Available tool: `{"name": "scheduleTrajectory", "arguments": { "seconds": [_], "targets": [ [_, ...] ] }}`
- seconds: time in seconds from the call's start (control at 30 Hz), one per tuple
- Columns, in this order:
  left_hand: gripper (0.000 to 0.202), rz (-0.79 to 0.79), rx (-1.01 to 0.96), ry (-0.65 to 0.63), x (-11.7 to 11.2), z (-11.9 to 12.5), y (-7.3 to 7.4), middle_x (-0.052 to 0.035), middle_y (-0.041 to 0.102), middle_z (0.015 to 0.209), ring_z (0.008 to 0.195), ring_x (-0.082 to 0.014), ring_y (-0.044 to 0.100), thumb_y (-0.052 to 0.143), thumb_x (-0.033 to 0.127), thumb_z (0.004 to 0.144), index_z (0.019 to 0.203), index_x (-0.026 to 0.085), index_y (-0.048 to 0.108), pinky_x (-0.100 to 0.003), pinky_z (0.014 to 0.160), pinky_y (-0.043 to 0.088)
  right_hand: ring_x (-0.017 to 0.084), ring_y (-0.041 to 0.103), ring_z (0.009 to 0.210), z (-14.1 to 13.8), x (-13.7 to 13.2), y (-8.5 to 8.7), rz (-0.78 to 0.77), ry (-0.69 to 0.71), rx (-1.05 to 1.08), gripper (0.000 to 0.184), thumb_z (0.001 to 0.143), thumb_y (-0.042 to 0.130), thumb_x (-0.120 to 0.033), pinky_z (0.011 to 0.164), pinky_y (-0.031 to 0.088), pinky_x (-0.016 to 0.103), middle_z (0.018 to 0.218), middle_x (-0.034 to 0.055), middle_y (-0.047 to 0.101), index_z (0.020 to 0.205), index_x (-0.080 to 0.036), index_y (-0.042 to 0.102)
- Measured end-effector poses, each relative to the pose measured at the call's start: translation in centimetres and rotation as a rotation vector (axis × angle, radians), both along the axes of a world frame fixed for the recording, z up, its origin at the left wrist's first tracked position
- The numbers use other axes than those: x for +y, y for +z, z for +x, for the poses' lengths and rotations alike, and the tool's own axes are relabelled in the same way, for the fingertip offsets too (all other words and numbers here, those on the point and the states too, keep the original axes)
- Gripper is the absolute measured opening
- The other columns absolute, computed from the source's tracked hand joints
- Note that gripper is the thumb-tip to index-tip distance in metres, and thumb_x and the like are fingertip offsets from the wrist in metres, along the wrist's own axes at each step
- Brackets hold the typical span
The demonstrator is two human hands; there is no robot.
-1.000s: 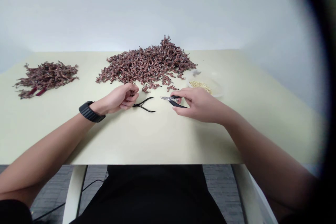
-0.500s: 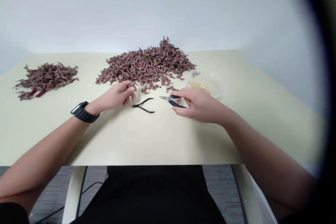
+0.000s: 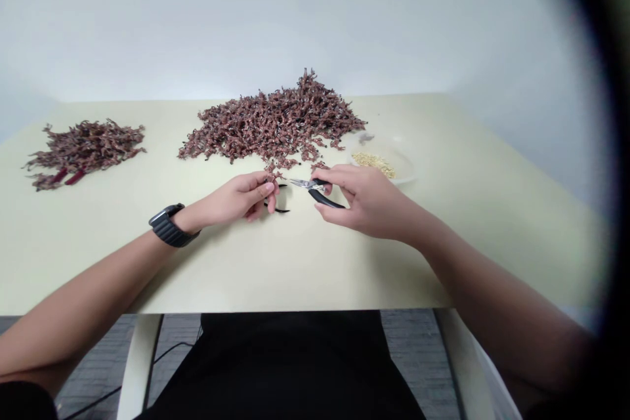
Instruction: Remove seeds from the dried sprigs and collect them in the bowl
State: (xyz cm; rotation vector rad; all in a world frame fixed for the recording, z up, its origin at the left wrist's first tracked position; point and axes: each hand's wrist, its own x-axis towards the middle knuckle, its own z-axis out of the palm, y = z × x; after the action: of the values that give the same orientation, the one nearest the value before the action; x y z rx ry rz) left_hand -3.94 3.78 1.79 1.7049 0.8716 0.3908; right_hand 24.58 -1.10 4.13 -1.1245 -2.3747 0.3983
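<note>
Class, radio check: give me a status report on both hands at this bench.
Right hand: gripping needle-nose pliers, tips toward left hand. Left hand: pinching small brown piece. Small black pliers partly under left hand.

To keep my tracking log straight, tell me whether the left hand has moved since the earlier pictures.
Yes: the left hand has moved rightward, toward the right hand, judged against the large pile of reddish-brown twisted pieces.
</note>
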Motion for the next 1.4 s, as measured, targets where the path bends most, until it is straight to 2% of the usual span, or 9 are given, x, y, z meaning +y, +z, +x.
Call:
{"name": "scheduleTrajectory", "arguments": {
  "seconds": [0.23, 0.53, 1.4],
  "targets": [
    [0.035, 0.013, 0.018, -0.025, -0.4, 0.2, -0.2, -0.0068, 0.071, 0.095, 0.058, -0.0083, 0.054, 0.046, 0.052, 0.106, 0.104, 0.018, 0.056, -0.022, 0.054, 0.046, 0.018, 0.056, 0.08, -0.2, -0.1, -0.6, 0.034, 0.003, -0.008, 0.025, 0.09, 0.066, -0.031, 0.071, 0.039, 0.029, 0.094, 0.004, 0.066, 0.112, -0.02, 0.066],
    [0.038, 0.054, 0.065, -0.025, -1.1, 0.6, 0.2, -0.0066, 0.073, 0.091, 0.059, -0.0093, 0.056, 0.046, 0.054, 0.106, 0.096, 0.018, 0.055, -0.023, 0.057, 0.049, 0.024, 0.062, 0.087, -0.6, -0.6, -1.2, 0.085, -0.033, -0.081, 0.038, 0.091, 0.063, -0.032, 0.076, 0.045, 0.034, 0.104, 0.0114, 0.068, 0.126, -0.016, 0.063],
    [0.038, 0.089, 0.087, -0.042, -1.1, 0.6, 0.3, -0.003, 0.069, 0.079, 0.058, -0.0099, 0.054, 0.046, 0.053, 0.106, 0.092, 0.019, 0.055, -0.024, 0.057, 0.047, 0.024, 0.063, 0.088, -0.9, -1.1, -1.2, 0.078, -0.038, -0.16, 0.039, 0.092, 0.062, -0.031, 0.073, 0.045, 0.034, 0.11, 0.0122, 0.068, 0.129, -0.016, 0.062]
  ]
}}
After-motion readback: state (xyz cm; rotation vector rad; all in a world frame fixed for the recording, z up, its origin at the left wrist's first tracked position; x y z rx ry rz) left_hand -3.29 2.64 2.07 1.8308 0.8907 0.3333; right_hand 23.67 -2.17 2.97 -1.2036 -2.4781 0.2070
